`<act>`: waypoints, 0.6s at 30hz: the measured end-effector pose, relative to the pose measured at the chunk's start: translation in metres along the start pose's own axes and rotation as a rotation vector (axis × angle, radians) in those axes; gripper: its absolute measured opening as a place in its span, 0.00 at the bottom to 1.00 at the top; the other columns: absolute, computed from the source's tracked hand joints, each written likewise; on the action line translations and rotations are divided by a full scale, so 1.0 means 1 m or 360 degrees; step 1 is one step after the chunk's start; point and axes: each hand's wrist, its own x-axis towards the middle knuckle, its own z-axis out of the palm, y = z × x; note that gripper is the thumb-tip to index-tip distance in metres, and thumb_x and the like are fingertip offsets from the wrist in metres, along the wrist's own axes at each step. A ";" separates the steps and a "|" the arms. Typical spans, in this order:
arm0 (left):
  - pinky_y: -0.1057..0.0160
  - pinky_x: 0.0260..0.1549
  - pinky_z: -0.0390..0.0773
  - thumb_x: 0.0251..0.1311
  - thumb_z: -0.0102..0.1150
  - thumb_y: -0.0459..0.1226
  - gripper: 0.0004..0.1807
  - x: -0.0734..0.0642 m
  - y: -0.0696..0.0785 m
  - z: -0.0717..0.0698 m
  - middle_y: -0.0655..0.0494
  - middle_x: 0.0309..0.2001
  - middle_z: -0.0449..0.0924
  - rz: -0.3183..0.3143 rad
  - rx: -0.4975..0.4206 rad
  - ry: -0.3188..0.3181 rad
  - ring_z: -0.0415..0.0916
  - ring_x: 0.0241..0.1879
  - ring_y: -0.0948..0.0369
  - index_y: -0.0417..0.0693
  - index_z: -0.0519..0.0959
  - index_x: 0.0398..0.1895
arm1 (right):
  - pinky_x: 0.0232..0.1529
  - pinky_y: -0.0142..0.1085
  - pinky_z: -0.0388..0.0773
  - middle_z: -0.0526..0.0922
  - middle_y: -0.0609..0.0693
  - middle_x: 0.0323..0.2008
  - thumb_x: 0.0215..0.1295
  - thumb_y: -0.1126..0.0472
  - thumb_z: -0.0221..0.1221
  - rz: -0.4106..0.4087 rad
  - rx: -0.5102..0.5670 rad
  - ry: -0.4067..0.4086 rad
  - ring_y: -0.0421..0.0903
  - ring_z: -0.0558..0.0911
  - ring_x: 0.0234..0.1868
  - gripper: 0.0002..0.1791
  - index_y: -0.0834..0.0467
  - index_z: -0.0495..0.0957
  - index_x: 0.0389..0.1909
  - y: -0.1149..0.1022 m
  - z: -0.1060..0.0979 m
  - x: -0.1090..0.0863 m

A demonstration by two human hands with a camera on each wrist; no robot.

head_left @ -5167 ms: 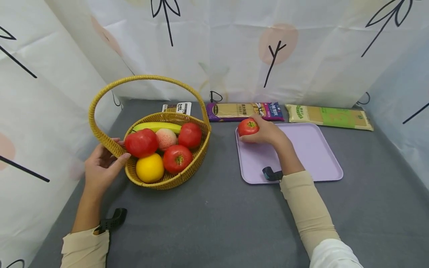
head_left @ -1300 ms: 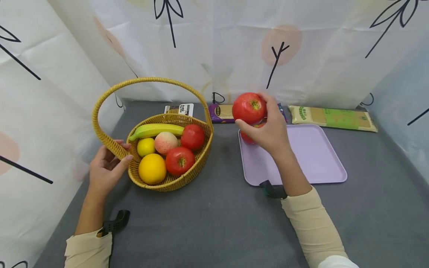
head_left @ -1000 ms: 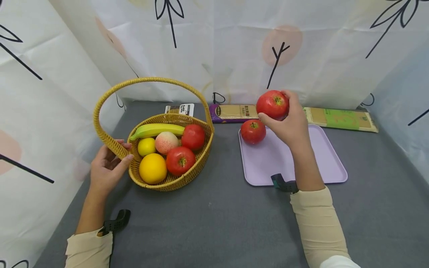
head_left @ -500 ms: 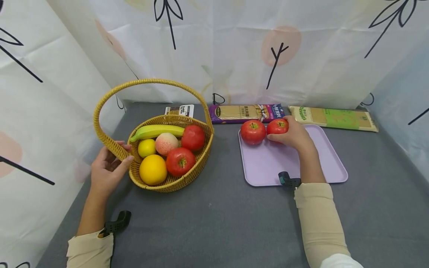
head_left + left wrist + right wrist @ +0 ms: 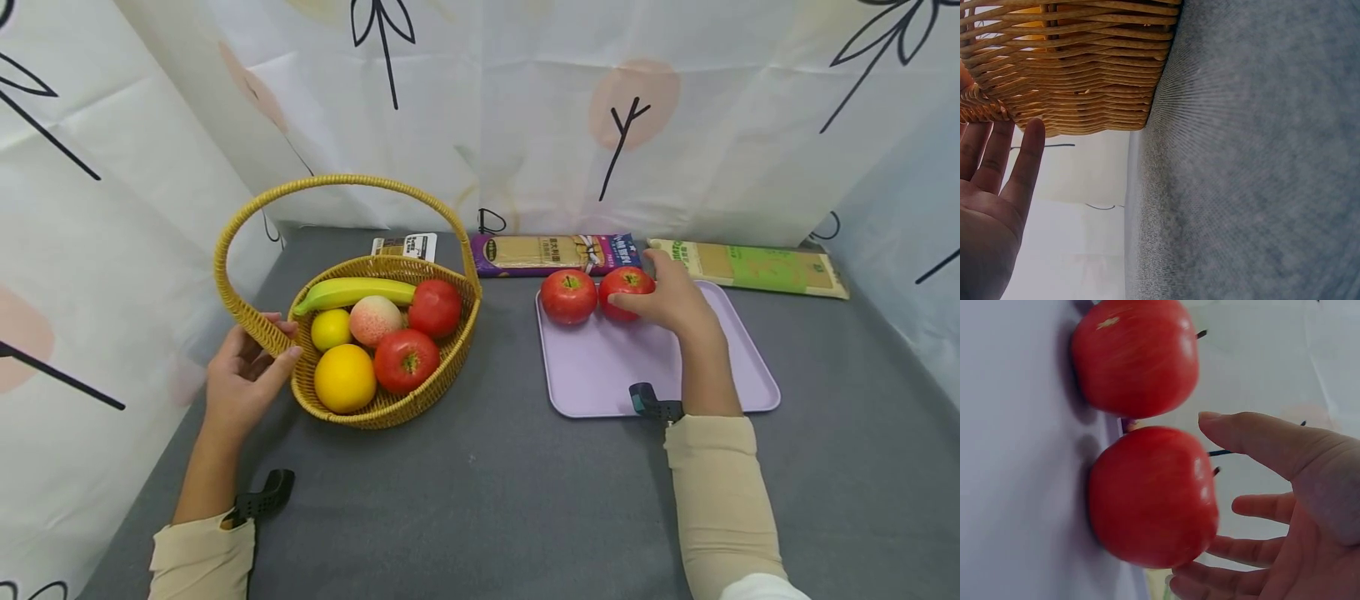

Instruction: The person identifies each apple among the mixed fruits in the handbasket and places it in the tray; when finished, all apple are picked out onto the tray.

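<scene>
The left hand point(image 5: 243, 375) pinches the foot of the basket point(image 5: 442, 383) handle, thumb on one side and fingers on the other, at the basket's 9 o'clock, maybe so it does not slide. The basket holds a banana point(image 5: 352, 293) at 11 o'clock, an orange point(image 5: 345, 379) at 8, and more fruit

Two red apples sit on the tray point(image 5: 600, 375), one point(image 5: 568, 297) at its 10 o'clock, the other point(image 5: 619, 282) at 11. They are just beside each other, perhaps to leave room on the rest. The right hand point(image 5: 678, 302) is around the second apple, thumb and fingers spread apart, the thumb off it; I cannot tell if a fingertip touches

Beyond the tray, the purple pack point(image 5: 540, 254) between 10 and 11 o'clock says PASTA. The green pack point(image 5: 780, 268) between 1 and 2 has letters too small to read
</scene>
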 end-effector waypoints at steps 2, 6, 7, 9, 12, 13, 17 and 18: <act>0.79 0.52 0.80 0.56 0.60 0.17 0.28 0.000 0.000 0.000 0.59 0.52 0.85 -0.0007 0.0003 0.0005 0.83 0.52 0.68 0.37 0.75 0.62 | 0.69 0.71 0.66 0.54 0.69 0.78 0.65 0.48 0.66 -0.0019 0.0002 0.0030 0.71 0.58 0.76 0.56 0.59 0.42 0.82 -0.004 -0.002 -0.003; 0.79 0.52 0.81 0.56 0.60 0.17 0.28 -0.001 0.001 -0.001 0.59 0.51 0.85 -0.0012 -0.0010 0.0014 0.83 0.52 0.68 0.37 0.75 0.61 | 0.68 0.71 0.67 0.56 0.67 0.78 0.65 0.48 0.66 -0.0063 -0.0020 0.0099 0.69 0.58 0.77 0.53 0.56 0.45 0.83 -0.018 -0.003 -0.011; 0.79 0.52 0.81 0.56 0.60 0.17 0.28 -0.001 0.001 -0.001 0.59 0.51 0.85 -0.0014 -0.0007 0.0016 0.83 0.52 0.68 0.37 0.75 0.61 | 0.68 0.71 0.66 0.56 0.66 0.78 0.65 0.48 0.66 -0.0076 -0.0030 0.0116 0.69 0.58 0.77 0.52 0.56 0.47 0.82 -0.023 -0.003 -0.014; 0.79 0.52 0.80 0.57 0.61 0.17 0.28 -0.002 0.002 -0.001 0.60 0.51 0.85 -0.0022 0.0014 0.0021 0.83 0.52 0.68 0.38 0.75 0.61 | 0.69 0.70 0.65 0.58 0.65 0.78 0.65 0.48 0.65 -0.0113 -0.0067 0.0153 0.68 0.59 0.77 0.50 0.56 0.50 0.82 -0.033 -0.003 -0.021; 0.79 0.52 0.80 0.57 0.61 0.18 0.27 -0.002 0.002 -0.002 0.60 0.51 0.85 -0.0023 0.0042 0.0025 0.83 0.52 0.68 0.38 0.75 0.61 | 0.70 0.69 0.66 0.61 0.65 0.76 0.66 0.48 0.65 -0.0173 -0.0110 0.0193 0.67 0.61 0.76 0.46 0.57 0.56 0.80 -0.047 -0.002 -0.031; 0.79 0.51 0.80 0.57 0.61 0.18 0.27 -0.001 0.002 -0.002 0.60 0.51 0.85 -0.0017 0.0047 0.0024 0.83 0.52 0.68 0.37 0.75 0.62 | 0.71 0.69 0.65 0.62 0.65 0.76 0.66 0.48 0.65 -0.0208 -0.0131 0.0203 0.66 0.61 0.76 0.44 0.58 0.58 0.79 -0.052 -0.001 -0.036; 0.79 0.51 0.81 0.57 0.61 0.17 0.28 0.000 0.000 -0.001 0.59 0.52 0.85 -0.0004 0.0024 0.0010 0.83 0.53 0.68 0.37 0.75 0.62 | 0.72 0.66 0.66 0.66 0.63 0.74 0.67 0.50 0.63 -0.0364 -0.0176 0.0186 0.63 0.64 0.75 0.38 0.57 0.64 0.76 -0.071 0.006 -0.051; 0.79 0.51 0.81 0.57 0.61 0.17 0.28 0.000 0.000 -0.001 0.59 0.52 0.85 -0.0001 0.0012 0.0006 0.83 0.53 0.68 0.37 0.75 0.62 | 0.72 0.66 0.66 0.67 0.62 0.74 0.68 0.50 0.62 -0.0406 -0.0186 0.0175 0.62 0.64 0.76 0.37 0.57 0.65 0.75 -0.076 0.009 -0.054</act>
